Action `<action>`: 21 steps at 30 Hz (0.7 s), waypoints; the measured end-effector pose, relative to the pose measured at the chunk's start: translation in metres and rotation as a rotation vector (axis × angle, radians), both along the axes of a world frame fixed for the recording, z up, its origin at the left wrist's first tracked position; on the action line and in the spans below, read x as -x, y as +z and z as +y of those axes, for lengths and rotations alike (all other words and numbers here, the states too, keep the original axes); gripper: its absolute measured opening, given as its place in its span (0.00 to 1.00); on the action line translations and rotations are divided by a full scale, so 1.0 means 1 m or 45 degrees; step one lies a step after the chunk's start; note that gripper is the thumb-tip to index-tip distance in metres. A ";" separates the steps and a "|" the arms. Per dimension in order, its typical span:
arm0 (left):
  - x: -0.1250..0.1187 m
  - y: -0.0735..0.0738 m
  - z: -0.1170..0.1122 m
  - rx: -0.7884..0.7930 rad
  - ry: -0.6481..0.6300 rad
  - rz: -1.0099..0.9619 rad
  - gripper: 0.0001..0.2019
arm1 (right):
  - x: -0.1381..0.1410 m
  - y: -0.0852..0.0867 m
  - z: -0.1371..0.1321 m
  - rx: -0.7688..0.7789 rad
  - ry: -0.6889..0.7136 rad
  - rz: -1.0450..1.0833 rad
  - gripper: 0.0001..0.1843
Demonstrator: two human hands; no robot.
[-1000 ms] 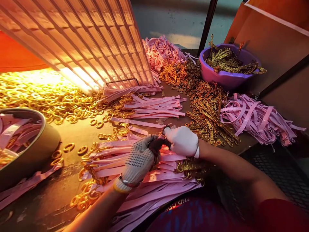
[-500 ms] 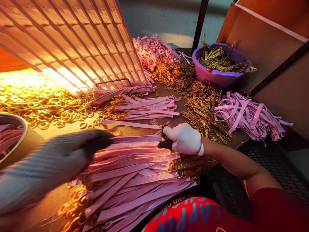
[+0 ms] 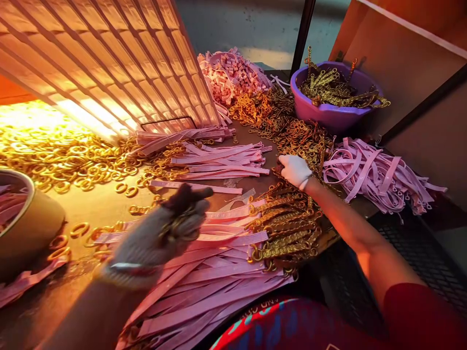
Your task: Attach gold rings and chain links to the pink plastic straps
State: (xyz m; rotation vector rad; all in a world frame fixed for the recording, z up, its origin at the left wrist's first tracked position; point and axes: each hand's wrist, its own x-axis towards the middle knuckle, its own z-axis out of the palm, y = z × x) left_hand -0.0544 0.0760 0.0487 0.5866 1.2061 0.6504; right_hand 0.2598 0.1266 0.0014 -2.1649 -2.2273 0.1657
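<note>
Chains (image 3: 306, 146) sit right under my right hand (image 3: 295, 170), fingers curled on them; left hand (image 3: 160, 233) is blurred over the pink straps (image 3: 219, 272), grip unclear.

— Inspector: Report what is worn on the left hand (image 3: 156, 238), lower left of centre of the frame.

— Assistant: A knitted work glove, grey-white with a dotted grip texture; fingertips look dark. The picture is blurred there. A band circles the wrist at the cuff. Forearm bare below it.

— Inspector: And the right hand (image 3: 295, 170), right of centre?

— Assistant: A plain white glove, smooth, with a rolled cuff at the wrist. Forearm bare up to a red sleeve at the lower right corner.

— Inspector: Torso?

— Assistant: Bottom edge, centre: a red garment with blue lettering, illegible.
</note>
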 end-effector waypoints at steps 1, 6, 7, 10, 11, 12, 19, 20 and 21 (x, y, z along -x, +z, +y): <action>-0.015 -0.002 0.004 0.082 0.027 -0.133 0.20 | 0.004 -0.005 0.010 0.026 0.008 -0.020 0.11; -0.048 -0.012 0.011 0.314 -0.054 -0.384 0.25 | 0.018 -0.028 0.017 0.047 -0.009 -0.025 0.13; -0.048 -0.012 0.009 0.324 -0.072 -0.402 0.26 | 0.017 -0.031 0.014 0.028 -0.026 -0.013 0.13; -0.044 -0.010 0.002 0.300 -0.118 -0.418 0.24 | 0.009 -0.033 0.006 -0.049 -0.088 0.052 0.15; -0.042 -0.010 0.000 0.270 -0.124 -0.414 0.21 | 0.007 -0.031 0.003 -0.075 -0.097 0.069 0.15; -0.041 -0.011 -0.002 0.235 -0.127 -0.406 0.18 | 0.006 -0.028 0.000 -0.106 -0.091 0.110 0.17; -0.036 -0.019 -0.015 -0.214 -0.319 -0.238 0.25 | 0.050 0.016 -0.042 -0.205 0.452 1.216 0.14; -0.037 -0.018 -0.017 -0.310 -0.376 -0.177 0.27 | 0.061 0.021 -0.049 -0.141 0.501 1.299 0.14; -0.038 -0.017 -0.019 -0.404 -0.433 -0.106 0.28 | 0.071 0.025 -0.055 -0.052 0.541 1.384 0.14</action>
